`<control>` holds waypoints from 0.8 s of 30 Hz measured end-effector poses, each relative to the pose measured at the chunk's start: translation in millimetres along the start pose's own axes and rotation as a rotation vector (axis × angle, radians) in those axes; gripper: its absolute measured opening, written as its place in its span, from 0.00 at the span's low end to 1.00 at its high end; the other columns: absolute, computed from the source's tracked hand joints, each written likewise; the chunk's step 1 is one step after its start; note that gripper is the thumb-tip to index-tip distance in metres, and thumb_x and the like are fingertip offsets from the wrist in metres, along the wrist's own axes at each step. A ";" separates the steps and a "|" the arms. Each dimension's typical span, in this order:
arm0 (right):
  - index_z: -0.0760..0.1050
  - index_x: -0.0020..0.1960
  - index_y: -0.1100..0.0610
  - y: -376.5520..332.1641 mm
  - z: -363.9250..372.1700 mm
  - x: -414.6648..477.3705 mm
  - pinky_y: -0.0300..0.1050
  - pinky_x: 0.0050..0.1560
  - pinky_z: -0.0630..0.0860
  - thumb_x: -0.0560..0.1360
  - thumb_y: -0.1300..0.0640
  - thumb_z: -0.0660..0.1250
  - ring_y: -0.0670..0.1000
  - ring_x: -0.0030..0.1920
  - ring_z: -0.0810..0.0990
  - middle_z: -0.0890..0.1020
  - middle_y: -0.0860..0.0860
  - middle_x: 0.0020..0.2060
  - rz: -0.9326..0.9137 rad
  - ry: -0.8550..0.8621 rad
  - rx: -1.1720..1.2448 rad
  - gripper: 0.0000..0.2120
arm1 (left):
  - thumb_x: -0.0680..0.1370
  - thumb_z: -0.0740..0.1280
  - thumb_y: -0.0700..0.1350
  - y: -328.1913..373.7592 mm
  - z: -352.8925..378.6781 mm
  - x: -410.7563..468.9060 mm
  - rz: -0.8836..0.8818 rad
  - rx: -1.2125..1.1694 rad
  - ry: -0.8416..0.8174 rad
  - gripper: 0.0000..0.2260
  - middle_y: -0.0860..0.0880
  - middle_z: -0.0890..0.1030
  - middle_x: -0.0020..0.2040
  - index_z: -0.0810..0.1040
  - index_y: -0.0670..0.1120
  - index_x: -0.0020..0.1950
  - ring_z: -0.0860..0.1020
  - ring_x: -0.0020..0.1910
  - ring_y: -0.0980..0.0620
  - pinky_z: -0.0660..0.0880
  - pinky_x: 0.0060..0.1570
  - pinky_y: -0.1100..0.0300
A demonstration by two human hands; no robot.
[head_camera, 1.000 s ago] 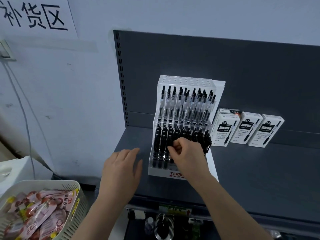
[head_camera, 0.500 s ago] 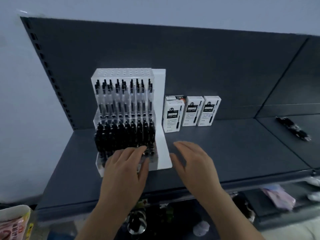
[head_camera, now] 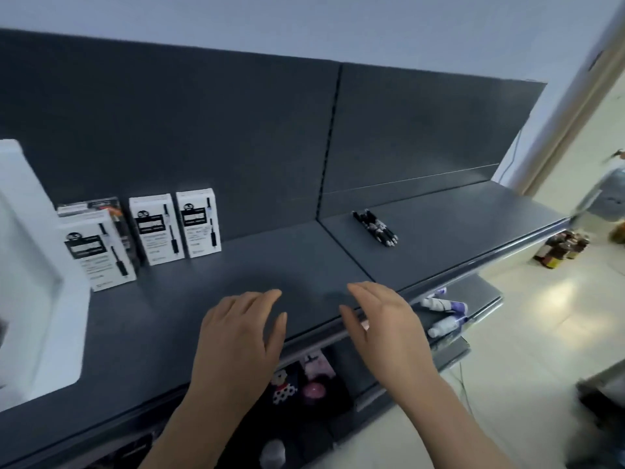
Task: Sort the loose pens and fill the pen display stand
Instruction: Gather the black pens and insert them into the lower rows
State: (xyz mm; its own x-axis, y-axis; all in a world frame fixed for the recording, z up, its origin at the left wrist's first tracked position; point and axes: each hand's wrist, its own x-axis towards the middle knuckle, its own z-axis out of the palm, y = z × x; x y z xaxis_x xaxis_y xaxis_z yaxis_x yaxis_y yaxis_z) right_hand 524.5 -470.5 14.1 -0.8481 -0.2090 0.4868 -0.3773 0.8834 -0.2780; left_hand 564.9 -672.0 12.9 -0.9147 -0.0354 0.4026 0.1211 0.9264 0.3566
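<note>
A head-worn camera looked down at a dark grey shelf (head_camera: 209, 286) with a dark back panel. Both hands hovered over the near edge of the shelf, side by side and apart. The left hand (head_camera: 236, 336) was palm down with straight, relaxed fingers, holding nothing. The right hand (head_camera: 389, 326) was likewise spread flat and empty. A small bundle of loose pens (head_camera: 374, 228), black with white tips, lay on the shelf far to the right, well apart from both hands. Only the blurred white side of the pen display stand (head_camera: 30, 265) showed, at the far left edge. Three white pen boxes (head_camera: 157, 228) stood upright in a row just right of the stand. White bottles (head_camera: 443, 304) lay on a lower shelf beyond the right hand.
</note>
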 end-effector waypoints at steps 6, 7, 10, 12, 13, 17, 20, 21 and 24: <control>0.81 0.53 0.57 99.1 -11.6 22.1 0.42 0.52 0.77 0.72 0.55 0.73 0.53 0.50 0.83 0.85 0.50 0.49 0.071 -0.063 -0.088 0.11 | 0.78 0.56 0.55 54.0 61.9 51.0 0.034 -0.007 -0.063 0.20 0.51 0.83 0.51 0.79 0.47 0.60 0.80 0.50 0.48 0.77 0.48 0.51; 0.81 0.54 0.57 113.0 -10.5 28.9 0.43 0.53 0.77 0.73 0.54 0.72 0.54 0.52 0.83 0.84 0.51 0.50 0.084 -0.076 -0.091 0.11 | 0.79 0.58 0.54 59.6 71.4 61.0 0.031 -0.015 -0.069 0.18 0.51 0.83 0.52 0.79 0.47 0.61 0.79 0.51 0.47 0.77 0.49 0.51; 0.81 0.56 0.57 151.2 -2.5 54.7 0.43 0.55 0.76 0.76 0.52 0.68 0.53 0.54 0.81 0.84 0.50 0.53 0.116 -0.096 -0.091 0.12 | 0.79 0.60 0.53 75.8 100.5 94.4 0.030 -0.020 -0.073 0.16 0.52 0.82 0.52 0.78 0.48 0.62 0.79 0.51 0.48 0.77 0.49 0.51; 0.81 0.53 0.58 175.4 3.8 75.8 0.42 0.51 0.76 0.76 0.53 0.68 0.54 0.51 0.82 0.84 0.50 0.49 0.107 -0.103 -0.100 0.10 | 0.77 0.59 0.53 84.8 120.3 119.6 0.032 -0.013 -0.070 0.18 0.53 0.83 0.50 0.79 0.48 0.61 0.80 0.49 0.49 0.77 0.47 0.52; 0.80 0.52 0.58 186.4 6.4 87.2 0.42 0.50 0.75 0.76 0.53 0.68 0.54 0.51 0.81 0.84 0.50 0.49 0.115 -0.118 -0.103 0.10 | 0.78 0.60 0.53 88.3 130.8 133.0 0.033 -0.016 -0.066 0.17 0.53 0.83 0.50 0.79 0.48 0.61 0.79 0.49 0.49 0.77 0.47 0.53; 0.78 0.57 0.59 227.4 20.2 132.0 0.42 0.55 0.71 0.80 0.49 0.61 0.53 0.57 0.77 0.82 0.51 0.54 0.183 -0.224 -0.103 0.15 | 0.79 0.63 0.51 102.2 166.0 187.4 0.001 -0.084 -0.103 0.16 0.54 0.81 0.52 0.77 0.49 0.65 0.77 0.50 0.51 0.74 0.51 0.56; 0.76 0.63 0.57 255.1 34.6 160.3 0.43 0.60 0.71 0.80 0.48 0.59 0.52 0.62 0.75 0.79 0.50 0.60 0.209 -0.273 -0.045 0.18 | 0.80 0.61 0.52 112.8 187.4 221.9 -0.031 -0.103 -0.128 0.17 0.56 0.80 0.54 0.75 0.50 0.67 0.76 0.53 0.53 0.73 0.53 0.57; 0.76 0.63 0.57 263.3 41.0 170.0 0.44 0.61 0.71 0.81 0.47 0.59 0.52 0.63 0.75 0.79 0.50 0.61 0.225 -0.291 -0.027 0.18 | 0.80 0.60 0.52 114.7 193.9 231.7 -0.045 -0.105 -0.130 0.17 0.56 0.80 0.56 0.74 0.51 0.67 0.75 0.55 0.53 0.72 0.55 0.58; 0.76 0.60 0.60 278.9 64.5 198.0 0.50 0.55 0.74 0.80 0.47 0.59 0.56 0.58 0.77 0.79 0.54 0.55 0.282 -0.362 0.012 0.18 | 0.81 0.59 0.53 117.3 208.5 252.9 -0.101 -0.100 -0.159 0.18 0.56 0.78 0.58 0.72 0.52 0.69 0.73 0.58 0.54 0.70 0.58 0.59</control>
State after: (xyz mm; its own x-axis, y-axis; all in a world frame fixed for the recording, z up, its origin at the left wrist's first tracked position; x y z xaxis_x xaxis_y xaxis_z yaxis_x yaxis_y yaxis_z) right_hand 227.4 -292.6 -20.4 -0.9929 -0.0960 0.0702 -0.1152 0.9225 -0.3683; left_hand 267.4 -494.1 -19.2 -0.9724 -0.0590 0.2257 0.0566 0.8789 0.4737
